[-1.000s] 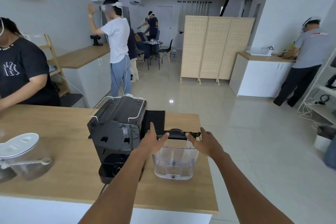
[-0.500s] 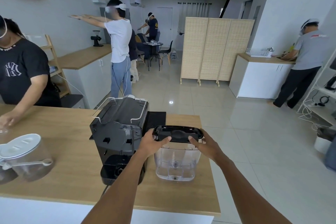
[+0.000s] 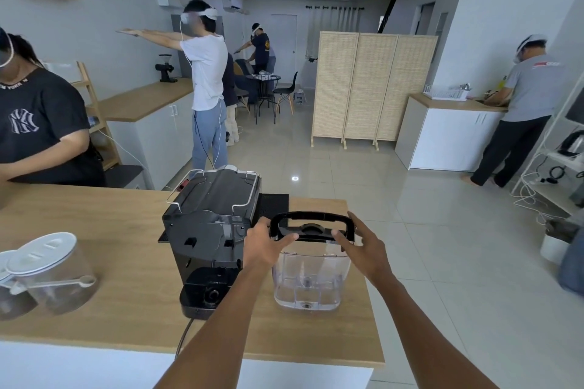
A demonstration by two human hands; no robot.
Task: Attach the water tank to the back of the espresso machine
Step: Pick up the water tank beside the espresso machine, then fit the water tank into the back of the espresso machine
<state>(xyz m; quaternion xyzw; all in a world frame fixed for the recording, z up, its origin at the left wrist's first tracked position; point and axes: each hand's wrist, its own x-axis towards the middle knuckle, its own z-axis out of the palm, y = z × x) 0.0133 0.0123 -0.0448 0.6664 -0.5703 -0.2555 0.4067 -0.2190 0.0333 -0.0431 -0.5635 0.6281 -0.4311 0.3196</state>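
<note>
A clear plastic water tank (image 3: 308, 281) with a black lid and handle (image 3: 311, 226) stands on the wooden counter (image 3: 120, 262), just right of the black espresso machine (image 3: 210, 224). The machine's back side faces me, with its cord running off the front edge. My left hand (image 3: 264, 246) grips the lid's left end, thumb on top. My right hand (image 3: 363, 246) holds the lid's right end with fingers spread around it. The handle is tilted up toward me.
Two clear jars with white lids and a scoop (image 3: 47, 271) sit at the counter's left. A black mat (image 3: 273, 204) lies behind the machine. A person in a black shirt (image 3: 38, 126) stands at the far left of the counter. The counter's right edge is close to the tank.
The lid and handle have tipped up toward me and both hands have closed on its ends. The view has shifted slightly lower and closer.
</note>
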